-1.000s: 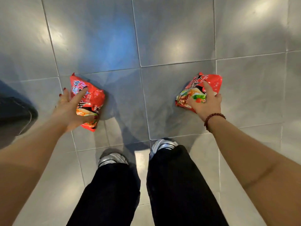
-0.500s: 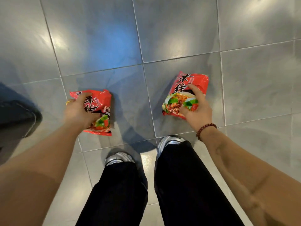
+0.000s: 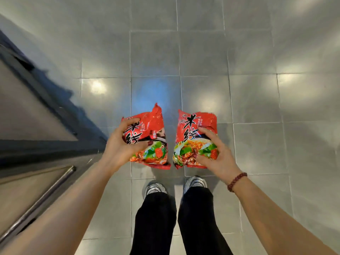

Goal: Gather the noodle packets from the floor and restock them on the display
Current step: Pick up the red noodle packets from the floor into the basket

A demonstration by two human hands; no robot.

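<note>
Head view: both forearms stretch forward past the silver shoes (image 3: 155,188), left hand (image 3: 117,150) fingers curled round the left noodle packet (image 3: 149,133), right hand (image 3: 215,157) gripping the right noodle packet (image 3: 195,137), both packets held just ahead of the shoes and nearly touching, where half a second ago they were well apart.

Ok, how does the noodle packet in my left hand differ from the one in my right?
The left packet's top is crumpled, one corner poking up; the right packet's top edge is flatter. The left hand covers part of the left packet's black lettering; the right packet's shows almost whole. Both are red, same design, each gripped in one hand, not touching.
</note>
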